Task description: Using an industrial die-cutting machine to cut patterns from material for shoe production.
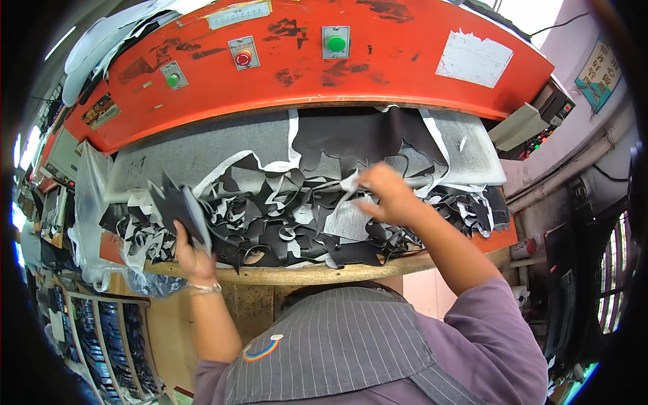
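My left hand [195, 260] grips a stack of dark cut leather pieces [183, 214], held upright over the left part of the scrap pile. My right hand [391, 196] is over the middle of the pile, slightly blurred, its thumb and fingers closing on a pale-backed leather scrap [350, 182]. Below those fingers lies a light grey piece [345, 221]; whether it joins the held scrap I cannot tell. Dark and white leather offcuts [270, 233] lie tangled along the near side of the work surface. Behind them, a dark leather sheet [361, 135] with a ragged cut edge lies on the grey board [202, 152].
An orange machine beam [405, 74] spans the far side, with a red button [244, 59] and green buttons [335, 44]. A clear plastic bag [93, 209] hangs at the left. A wooden edge [310, 275] runs along the front. A rack [111, 337] stands at lower left.
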`<action>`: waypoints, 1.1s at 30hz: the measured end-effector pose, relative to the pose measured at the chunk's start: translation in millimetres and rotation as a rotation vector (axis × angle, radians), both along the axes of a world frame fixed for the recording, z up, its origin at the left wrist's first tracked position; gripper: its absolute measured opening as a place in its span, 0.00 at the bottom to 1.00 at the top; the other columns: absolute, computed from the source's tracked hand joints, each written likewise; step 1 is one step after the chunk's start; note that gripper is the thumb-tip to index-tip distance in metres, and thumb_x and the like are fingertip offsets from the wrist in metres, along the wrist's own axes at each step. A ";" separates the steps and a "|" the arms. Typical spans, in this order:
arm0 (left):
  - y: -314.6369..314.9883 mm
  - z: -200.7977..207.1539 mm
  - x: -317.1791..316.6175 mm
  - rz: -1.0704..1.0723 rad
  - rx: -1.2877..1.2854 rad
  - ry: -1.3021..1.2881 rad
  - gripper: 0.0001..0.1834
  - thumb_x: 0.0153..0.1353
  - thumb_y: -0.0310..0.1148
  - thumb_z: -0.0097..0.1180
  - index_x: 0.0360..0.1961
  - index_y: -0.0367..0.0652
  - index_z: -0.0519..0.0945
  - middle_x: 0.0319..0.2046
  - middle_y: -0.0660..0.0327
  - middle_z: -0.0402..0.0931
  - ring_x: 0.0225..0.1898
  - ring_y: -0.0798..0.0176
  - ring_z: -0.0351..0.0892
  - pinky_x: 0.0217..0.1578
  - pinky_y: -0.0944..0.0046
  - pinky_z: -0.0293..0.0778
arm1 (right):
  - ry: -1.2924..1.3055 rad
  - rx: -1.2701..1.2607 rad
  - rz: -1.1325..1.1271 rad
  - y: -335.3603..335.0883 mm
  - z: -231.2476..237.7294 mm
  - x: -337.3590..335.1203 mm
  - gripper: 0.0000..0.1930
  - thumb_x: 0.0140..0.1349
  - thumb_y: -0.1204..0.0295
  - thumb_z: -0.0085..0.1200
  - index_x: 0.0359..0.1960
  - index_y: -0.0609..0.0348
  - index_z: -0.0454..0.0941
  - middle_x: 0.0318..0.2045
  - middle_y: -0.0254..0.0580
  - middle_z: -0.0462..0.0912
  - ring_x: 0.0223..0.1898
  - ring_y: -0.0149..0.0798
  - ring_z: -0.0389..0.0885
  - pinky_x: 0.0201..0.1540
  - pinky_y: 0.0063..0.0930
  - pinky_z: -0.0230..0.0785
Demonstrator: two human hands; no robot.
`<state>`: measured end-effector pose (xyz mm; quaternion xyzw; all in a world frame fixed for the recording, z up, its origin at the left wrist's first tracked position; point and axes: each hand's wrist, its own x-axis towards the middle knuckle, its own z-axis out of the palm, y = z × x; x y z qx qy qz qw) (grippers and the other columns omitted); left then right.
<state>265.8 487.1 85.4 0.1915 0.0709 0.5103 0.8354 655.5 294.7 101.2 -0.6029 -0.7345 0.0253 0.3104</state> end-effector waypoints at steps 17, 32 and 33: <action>-151.7 -79.9 -1.7 -0.514 -0.348 -0.041 0.25 0.63 0.39 0.57 0.59 0.39 0.71 0.51 0.47 0.76 0.53 0.48 0.78 0.58 0.46 0.70 | 0.929 -0.025 -0.284 -10.6 19.0 14.7 0.18 0.68 0.60 0.51 0.49 0.63 0.76 0.31 0.37 0.81 0.35 0.32 0.78 0.41 0.26 0.70; -220.7 -52.6 -24.6 0.065 -0.382 0.129 0.20 0.65 0.32 0.54 0.56 0.36 0.72 0.54 0.53 0.75 0.56 0.52 0.74 0.60 0.51 0.67 | 0.214 -0.586 0.382 -27.8 22.8 -148.8 0.24 0.64 0.63 0.55 0.58 0.61 0.70 0.49 0.51 0.80 0.50 0.46 0.80 0.52 0.36 0.71; -229.3 -57.4 -35.5 0.097 -0.423 0.098 0.20 0.66 0.33 0.54 0.56 0.35 0.72 0.54 0.52 0.75 0.56 0.51 0.74 0.60 0.49 0.68 | 0.106 -0.576 0.349 -28.1 15.5 -140.5 0.24 0.63 0.63 0.56 0.58 0.62 0.70 0.49 0.52 0.80 0.51 0.48 0.80 0.53 0.37 0.71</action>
